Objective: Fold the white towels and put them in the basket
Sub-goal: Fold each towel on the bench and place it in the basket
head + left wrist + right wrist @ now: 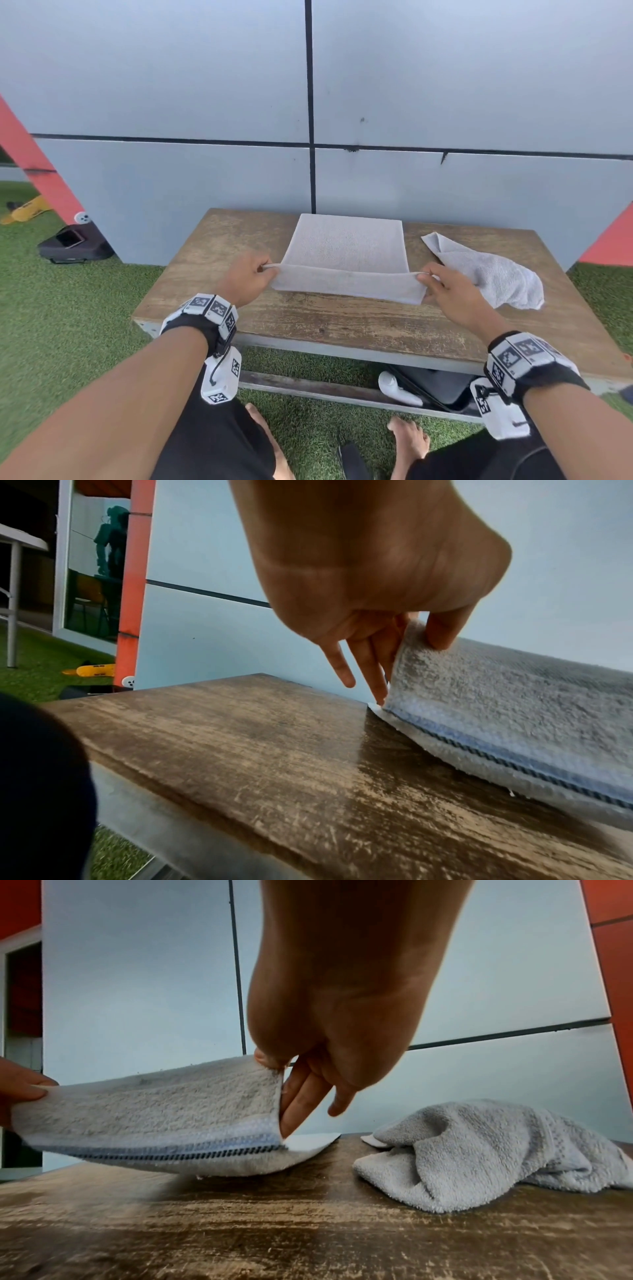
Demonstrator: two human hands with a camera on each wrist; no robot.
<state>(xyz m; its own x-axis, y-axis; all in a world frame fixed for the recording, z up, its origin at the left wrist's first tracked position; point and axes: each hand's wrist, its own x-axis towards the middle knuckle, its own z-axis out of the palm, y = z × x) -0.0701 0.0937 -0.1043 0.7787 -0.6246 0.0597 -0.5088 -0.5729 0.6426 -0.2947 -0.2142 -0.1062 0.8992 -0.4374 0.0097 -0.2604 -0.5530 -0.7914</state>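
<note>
A white towel (346, 246) lies spread on the wooden table (342, 318), its near edge lifted off the wood. My left hand (251, 277) pinches the towel's near left corner (414, 631) between thumb and fingers. My right hand (442, 284) pinches the near right corner (270, 1066) the same way. The raised flap (164, 1104) shows a blue stripe along its hem. A second white towel (493, 270) lies crumpled at the table's right, also seen in the right wrist view (479, 1153). No basket is in view.
The table stands against a grey panelled wall (308, 102) on green turf (68, 308). A dark case (73, 245) lies on the turf at the left. Under the table sit a white controller (397, 389) and a black box (442, 387).
</note>
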